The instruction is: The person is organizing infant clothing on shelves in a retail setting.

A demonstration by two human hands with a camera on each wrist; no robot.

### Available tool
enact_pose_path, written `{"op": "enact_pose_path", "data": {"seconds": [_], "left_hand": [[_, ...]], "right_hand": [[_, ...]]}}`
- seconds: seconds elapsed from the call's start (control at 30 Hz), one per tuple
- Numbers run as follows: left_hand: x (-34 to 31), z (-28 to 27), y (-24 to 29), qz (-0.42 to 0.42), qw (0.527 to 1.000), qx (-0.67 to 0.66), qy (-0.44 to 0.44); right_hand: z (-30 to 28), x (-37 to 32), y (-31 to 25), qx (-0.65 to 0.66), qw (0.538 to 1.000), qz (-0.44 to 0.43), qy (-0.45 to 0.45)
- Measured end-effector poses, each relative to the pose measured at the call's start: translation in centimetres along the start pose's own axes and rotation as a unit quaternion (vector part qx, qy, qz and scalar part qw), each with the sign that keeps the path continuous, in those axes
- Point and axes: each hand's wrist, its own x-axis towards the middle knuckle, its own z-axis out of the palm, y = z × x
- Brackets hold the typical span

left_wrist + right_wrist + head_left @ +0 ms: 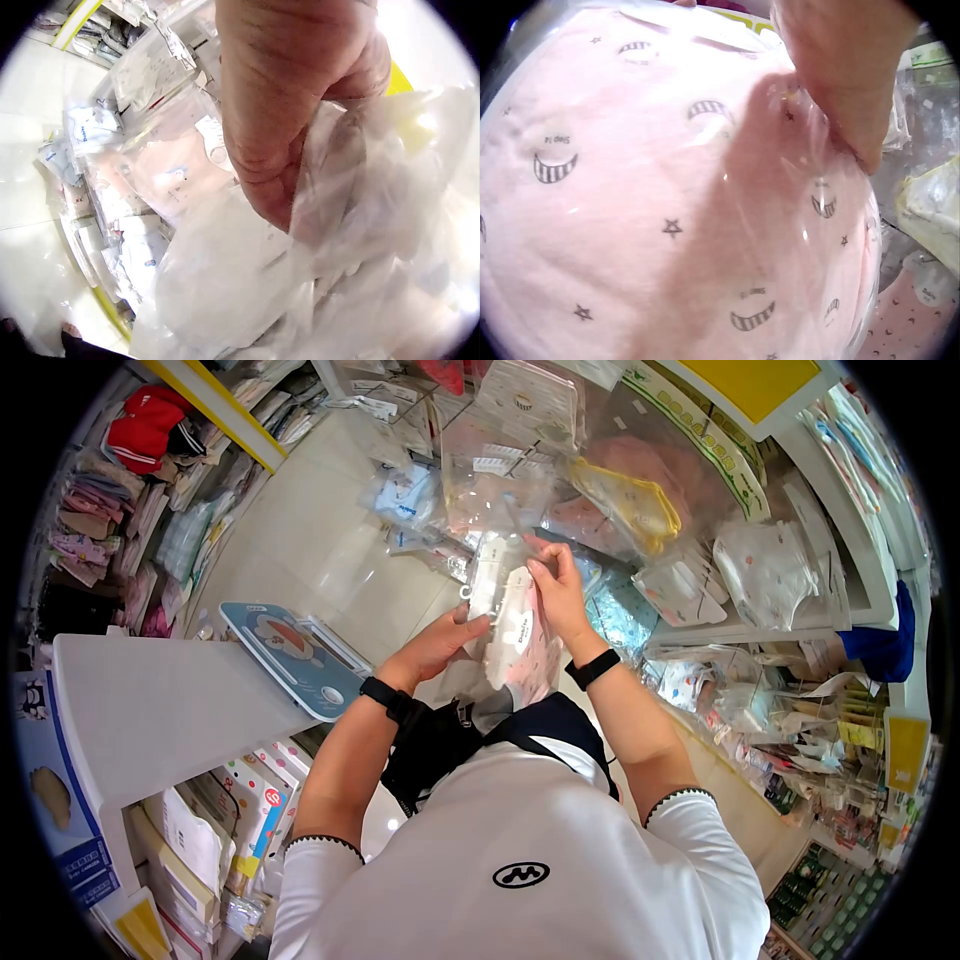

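Observation:
Clear plastic packages with pink printed cloth [518, 645] and white cards are held before the body. My left hand [437, 648] grips their left side; in the left wrist view its fingers [262, 150] curl on clear plastic [337, 180]. At the upper right edge, my right hand [560, 588] pinches the packaging between thumb and fingers. In the right wrist view, the pink cloth [645, 202] with moons and stars lies inside shiny plastic, and part of the right hand [847, 67] touches its upper edge.
Packaged clothes [520, 470] hang on hooks ahead. More packages fill the right-hand shelves [760, 690]. A white counter [180, 705] stands at left with a blue baby-scale-like board [290, 655] at its edge. Clothing shelves [150, 510] line the far left beyond the pale floor [300, 540].

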Motion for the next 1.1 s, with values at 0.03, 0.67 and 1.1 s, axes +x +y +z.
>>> {"op": "enact_pose_path", "data": {"seconds": [0.03,0.67,1.1], "left_hand": [[0.1,-0.1,-0.2,0.002,1.000,-0.015,0.004],[2.5,1.0,-2.0,0.075,0.979,0.107,0.154],[1.3,-3.3,-2.0,0.013,0.982,-0.055,0.181]], "right_hand": [[0.2,-0.1,0.6,0.007,1.000,0.004,0.025],[3.7,0.7,1.7,-0.088,0.967,-0.044,0.235],[-8.1,-0.7,1.0,-0.276,0.938,0.170,0.123]]}}
